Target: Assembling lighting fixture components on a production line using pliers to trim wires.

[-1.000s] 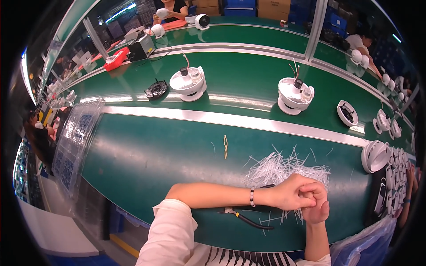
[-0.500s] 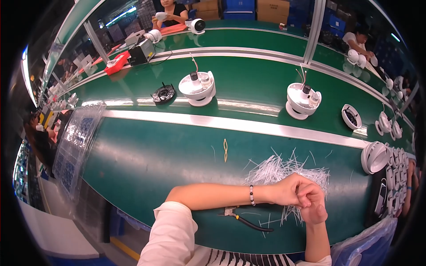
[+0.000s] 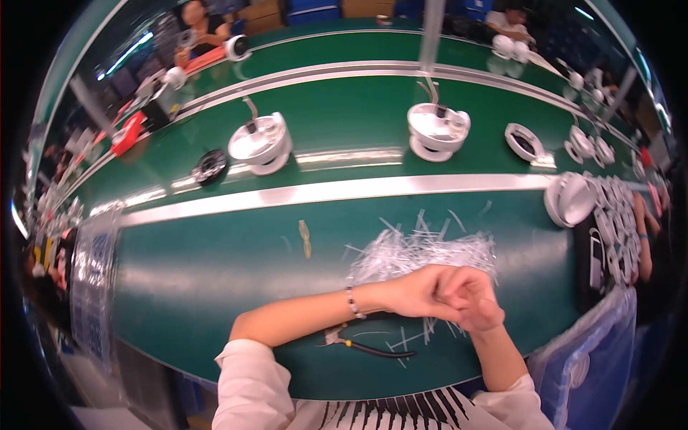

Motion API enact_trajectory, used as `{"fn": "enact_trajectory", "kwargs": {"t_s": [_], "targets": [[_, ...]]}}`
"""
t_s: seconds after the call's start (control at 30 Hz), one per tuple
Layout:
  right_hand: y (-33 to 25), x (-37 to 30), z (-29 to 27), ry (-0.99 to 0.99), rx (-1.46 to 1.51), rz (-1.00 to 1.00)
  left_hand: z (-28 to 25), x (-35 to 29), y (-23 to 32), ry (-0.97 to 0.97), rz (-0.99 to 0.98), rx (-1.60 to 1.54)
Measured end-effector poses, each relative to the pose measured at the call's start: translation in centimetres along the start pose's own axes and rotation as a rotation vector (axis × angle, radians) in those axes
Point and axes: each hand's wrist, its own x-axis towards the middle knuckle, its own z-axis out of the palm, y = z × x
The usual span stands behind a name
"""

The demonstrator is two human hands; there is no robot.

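Note:
My left hand (image 3: 414, 292) reaches across from the left, a beaded bracelet (image 3: 353, 304) on its wrist. Its bent fingers meet the curled fingers of my right hand (image 3: 479, 304), which comes up from the lower right. I make out no object in either hand, though the fingers are slightly blurred. Both hands are over the near edge of a heap of short white plastic strips (image 3: 401, 252). Below my left forearm lies a pair of pliers (image 3: 369, 349) with black and yellow handles. A twisted yellowish strip (image 3: 305, 239) rests farther left on the green bench (image 3: 193, 265).
Beyond the metal rail (image 3: 308, 192), two white round housings (image 3: 261, 143) with upright wires stand on a green surface, beside a black round part (image 3: 209, 167) and a white ring (image 3: 524, 142). White shells (image 3: 570, 199) are stacked at right. Clear plastic trays (image 3: 93, 279) stand at left. People sit across.
The whole view has turned to the right, so the bench and its things appear farther left. My hands stay together by the heap, with the fingers slightly shifted.

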Motion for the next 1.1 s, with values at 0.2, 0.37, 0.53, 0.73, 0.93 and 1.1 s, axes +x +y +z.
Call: {"fn": "enact_trajectory", "kwargs": {"t_s": [0.2, 0.37, 0.53, 0.73, 0.93, 1.1], "targets": [[-0.6, 0.5, 0.5, -0.086, -0.134, 0.019, 1.3, -0.3, -0.1, 0.237, -0.096, 0.271], [-1.2, 0.3, 0.1, -0.071, -0.057, -0.116, 0.9, 0.2, 0.4, 0.238, 0.064, 0.236], [-2.3, 0.9, -0.6, 0.522, 0.052, -0.246, 1.1, -0.6, 2.9, 0.383, 0.179, 0.298], [1.3, 0.0, 0.9, 0.281, 0.307, 0.078, 4.1, -0.2, 2.2, 0.296, 0.535, 0.859], [3.7, -1.0, 2.1, 0.17, -0.054, 0.043, 4.3, -1.2, 1.1, 0.346, 0.666, 0.698], [1.9, -1.3, 3.5, 0.081, 0.187, 0.061, 4.4, -1.1, 1.4, 0.417, 0.793, 0.622]]}}
